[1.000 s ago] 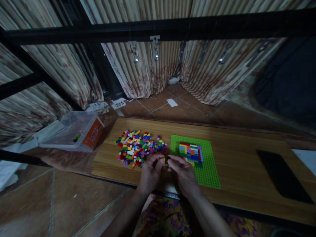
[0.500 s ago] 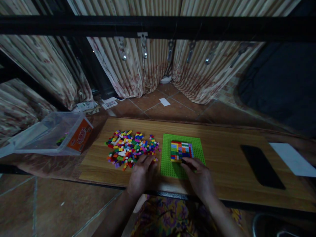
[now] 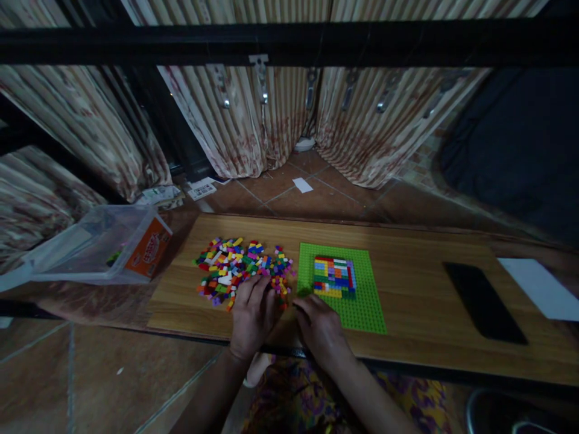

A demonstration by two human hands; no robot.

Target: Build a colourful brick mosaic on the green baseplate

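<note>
A loose pile of small coloured toy bricks (image 3: 226, 271) covers the left part of the wooden board. At its lower right edge rests my left hand (image 3: 251, 310), fingers curled and closed; what they hold, if anything, is hidden. A green studded baseplate (image 3: 368, 307) lies to the right, bearing a multicoloured block of bricks (image 3: 333, 276) built in tight rows. My right hand (image 3: 320, 325) is over the baseplate's lower left corner, thumb and fingers pinched together and pointing toward the pile. Anything in that pinch is too small to make out.
The wooden board (image 3: 411, 289) carries a black flat phone-like slab (image 3: 484, 301) at right, with a white sheet (image 3: 538, 286) beyond it. A clear plastic tub (image 3: 94, 247) with an orange label lies at left. Curtains and a dark rail with metal hooks stand behind.
My right hand has moved left, away from the brick block to the baseplate's lower left corner. My left hand has shifted slightly left and up over the pile's edge.
</note>
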